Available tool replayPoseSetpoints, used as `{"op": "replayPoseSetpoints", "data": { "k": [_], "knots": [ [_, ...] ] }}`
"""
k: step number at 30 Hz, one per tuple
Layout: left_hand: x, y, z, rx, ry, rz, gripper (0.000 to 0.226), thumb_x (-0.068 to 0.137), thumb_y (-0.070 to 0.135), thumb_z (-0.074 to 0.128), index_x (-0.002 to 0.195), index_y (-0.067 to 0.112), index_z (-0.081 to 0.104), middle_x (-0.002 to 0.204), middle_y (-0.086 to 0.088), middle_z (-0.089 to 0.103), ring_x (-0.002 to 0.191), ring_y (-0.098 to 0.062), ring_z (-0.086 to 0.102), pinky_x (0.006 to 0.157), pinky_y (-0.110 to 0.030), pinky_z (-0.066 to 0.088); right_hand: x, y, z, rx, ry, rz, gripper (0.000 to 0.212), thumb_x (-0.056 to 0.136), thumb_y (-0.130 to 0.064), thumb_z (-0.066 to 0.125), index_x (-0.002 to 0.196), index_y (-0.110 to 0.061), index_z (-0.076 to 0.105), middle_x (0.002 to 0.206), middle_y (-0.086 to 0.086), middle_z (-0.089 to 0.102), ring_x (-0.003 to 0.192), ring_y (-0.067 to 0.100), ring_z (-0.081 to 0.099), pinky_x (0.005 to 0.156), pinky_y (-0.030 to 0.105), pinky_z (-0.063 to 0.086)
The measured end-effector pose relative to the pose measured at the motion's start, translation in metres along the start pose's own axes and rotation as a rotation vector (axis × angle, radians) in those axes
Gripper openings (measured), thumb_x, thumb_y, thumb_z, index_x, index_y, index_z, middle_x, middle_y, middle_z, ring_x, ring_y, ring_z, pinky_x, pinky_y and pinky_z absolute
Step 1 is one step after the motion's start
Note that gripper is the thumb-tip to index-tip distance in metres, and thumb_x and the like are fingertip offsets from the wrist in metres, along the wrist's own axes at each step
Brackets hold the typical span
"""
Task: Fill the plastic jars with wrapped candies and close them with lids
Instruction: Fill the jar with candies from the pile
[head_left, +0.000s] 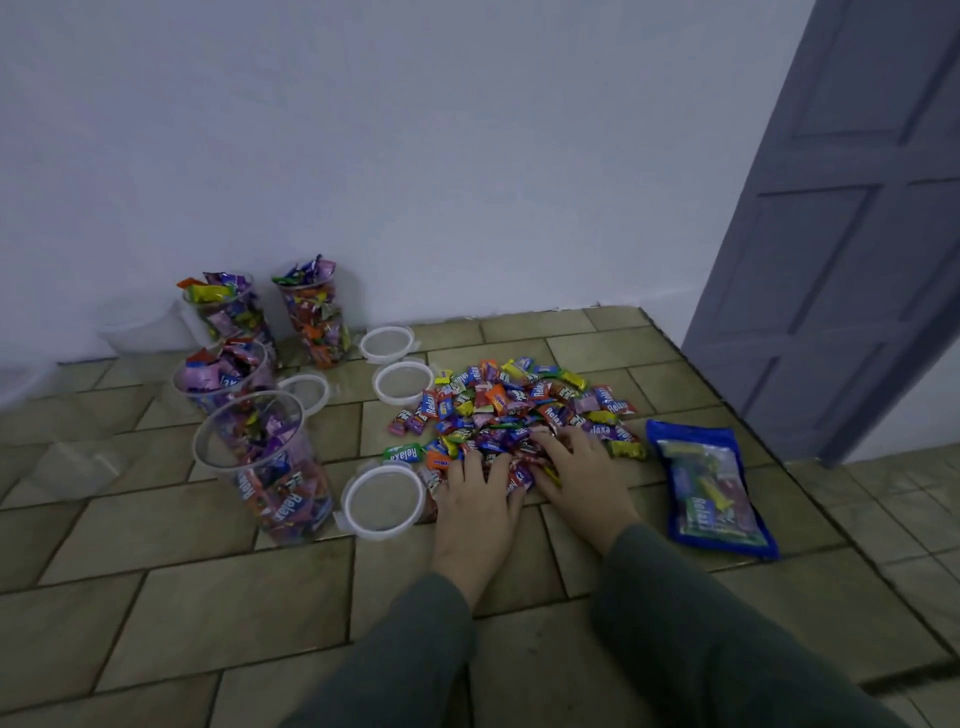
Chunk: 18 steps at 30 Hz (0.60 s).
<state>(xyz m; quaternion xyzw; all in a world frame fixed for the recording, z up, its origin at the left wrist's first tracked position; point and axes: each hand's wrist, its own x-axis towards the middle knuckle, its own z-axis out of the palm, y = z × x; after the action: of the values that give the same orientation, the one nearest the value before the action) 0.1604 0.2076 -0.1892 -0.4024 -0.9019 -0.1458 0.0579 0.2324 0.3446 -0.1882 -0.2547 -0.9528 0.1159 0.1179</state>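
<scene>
Both hands are laid palm-down on the near edge of the candy pile (519, 410) on the floor (156, 597): left hand (475, 491) and right hand (582, 470), fingers spread into the wrappers; whether any are pinched cannot be told. Four filled jars (265, 467) stand at nine to ten o'clock, unlidded. Lids (383, 499) lie between. A blue bag (709, 488) lies at three o'clock.

A tiled floor (156, 597) is carrying a candy pile (519, 410), four open jars (270, 467) packed with candies, four white-rimmed lids (383, 500), and a blue candy bag (709, 488) lying flat on the right.
</scene>
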Motion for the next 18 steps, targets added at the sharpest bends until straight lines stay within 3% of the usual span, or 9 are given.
{"op": "replayPoseSetpoints", "data": {
  "k": [4,8,13,16,18],
  "knots": [
    [0.003,0.003,-0.003,-0.021,0.033,-0.027,0.029,0.082,0.037,0.072,0.102,0.017,0.064,0.098,-0.006,0.062,0.085,-0.023,0.059,0.066,-0.035,0.051,0.006,-0.003,-0.003,0.113,-0.002,-0.042,0.041,0.101,-0.039,0.041,0.141,-0.028,0.042,0.128,-0.001,0.046,0.107,0.009,0.050,0.083,0.016,0.040],
    [0.007,-0.002,-0.004,-0.099,0.036,-0.052,0.030,0.102,0.033,0.042,0.125,0.016,0.051,0.125,-0.004,0.049,0.113,-0.022,0.045,0.093,-0.033,0.039,0.005,0.001,-0.004,0.256,-0.015,-0.015,0.040,0.101,-0.036,0.042,0.139,-0.026,0.045,0.131,-0.003,0.047,0.117,0.010,0.047,0.091,0.018,0.037],
    [0.017,-0.004,-0.012,-0.179,0.063,-0.142,0.030,0.102,0.034,0.040,0.124,0.017,0.051,0.128,-0.003,0.046,0.119,-0.020,0.040,0.098,-0.030,0.035,0.009,-0.012,-0.010,0.478,0.039,0.066,0.035,0.099,-0.035,0.047,0.131,-0.021,0.054,0.124,-0.004,0.049,0.112,0.007,0.048,0.084,0.017,0.037],
    [0.023,-0.007,-0.019,-0.196,0.054,-0.169,0.033,0.103,0.035,0.038,0.128,0.017,0.049,0.131,-0.003,0.043,0.127,-0.021,0.037,0.103,-0.036,0.037,0.015,-0.023,-0.018,0.583,0.067,0.065,0.030,0.100,-0.035,0.046,0.125,-0.024,0.056,0.119,-0.007,0.048,0.108,0.004,0.047,0.079,0.013,0.035],
    [0.025,-0.011,-0.025,-0.234,0.077,-0.182,0.034,0.102,0.036,0.039,0.129,0.018,0.049,0.129,-0.002,0.043,0.123,-0.019,0.039,0.099,-0.039,0.042,0.020,-0.030,-0.023,0.636,0.116,0.063,0.026,0.099,-0.034,0.047,0.118,-0.022,0.059,0.113,-0.006,0.051,0.106,0.006,0.050,0.079,0.014,0.035]
  ]
}}
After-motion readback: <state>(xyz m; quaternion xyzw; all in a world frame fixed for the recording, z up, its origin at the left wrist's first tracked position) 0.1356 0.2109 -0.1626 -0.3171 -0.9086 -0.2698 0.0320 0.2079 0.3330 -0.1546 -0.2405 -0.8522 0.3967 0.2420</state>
